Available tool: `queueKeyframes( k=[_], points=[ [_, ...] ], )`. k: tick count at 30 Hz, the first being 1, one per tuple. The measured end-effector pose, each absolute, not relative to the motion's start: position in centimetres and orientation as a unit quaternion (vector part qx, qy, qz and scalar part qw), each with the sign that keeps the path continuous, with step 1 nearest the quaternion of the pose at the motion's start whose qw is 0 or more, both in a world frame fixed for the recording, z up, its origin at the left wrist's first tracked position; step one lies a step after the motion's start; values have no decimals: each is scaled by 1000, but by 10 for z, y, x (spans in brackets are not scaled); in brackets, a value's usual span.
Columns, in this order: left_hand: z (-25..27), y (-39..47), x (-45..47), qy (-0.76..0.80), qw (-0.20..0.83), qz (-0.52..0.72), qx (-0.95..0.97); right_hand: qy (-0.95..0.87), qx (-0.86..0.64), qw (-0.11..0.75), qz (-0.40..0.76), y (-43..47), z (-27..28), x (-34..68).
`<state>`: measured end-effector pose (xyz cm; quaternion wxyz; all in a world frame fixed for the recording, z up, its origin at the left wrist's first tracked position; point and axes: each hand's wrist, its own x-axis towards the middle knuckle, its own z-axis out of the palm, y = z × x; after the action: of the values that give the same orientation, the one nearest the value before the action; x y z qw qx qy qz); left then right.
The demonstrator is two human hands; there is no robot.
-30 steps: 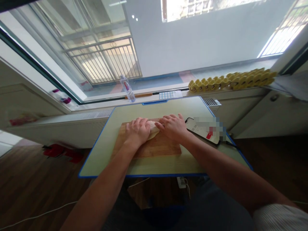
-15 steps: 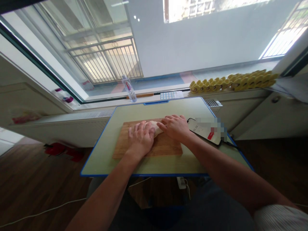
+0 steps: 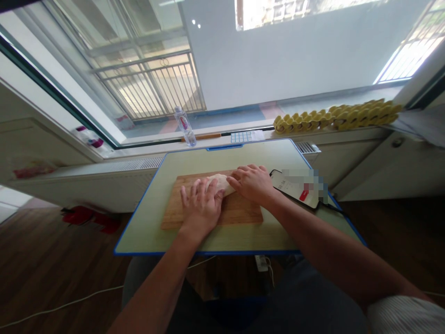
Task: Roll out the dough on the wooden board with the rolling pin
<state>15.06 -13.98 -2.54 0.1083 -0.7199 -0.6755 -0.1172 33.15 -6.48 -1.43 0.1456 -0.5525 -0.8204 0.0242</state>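
A lump of pale dough lies on a wooden cutting board, stretched out between my two hands. My left hand rests on its left end with the fingers spread, some on the dough and some over the board. Over the right end, my right hand is curled with bent fingers, its thumb pointing toward the dough. Both palms face down, so the dough's ends are partly hidden. The board sits on a small pale-green table with a blue rim.
A phone with a cable lies right of the board, close to my right forearm. On the windowsill stand a clear plastic bottle and yellow egg-carton-like trays. A white power strip shows below the table edge.
My left hand has shifted slightly left and its fingers have spread wider, showing more of the dough. My right hand stays nearly in place. The view has moved slightly.
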Motion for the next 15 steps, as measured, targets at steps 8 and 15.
queueKeyframes(
  k=[8,15],
  points=[
    [-7,-85,129,-654,55,-42,-754,-818,-557,140,12,-66,-13,331],
    [-8,-39,118,-662,-16,-23,-749,-807,-577,126,18,-64,-10,331]
  ],
)
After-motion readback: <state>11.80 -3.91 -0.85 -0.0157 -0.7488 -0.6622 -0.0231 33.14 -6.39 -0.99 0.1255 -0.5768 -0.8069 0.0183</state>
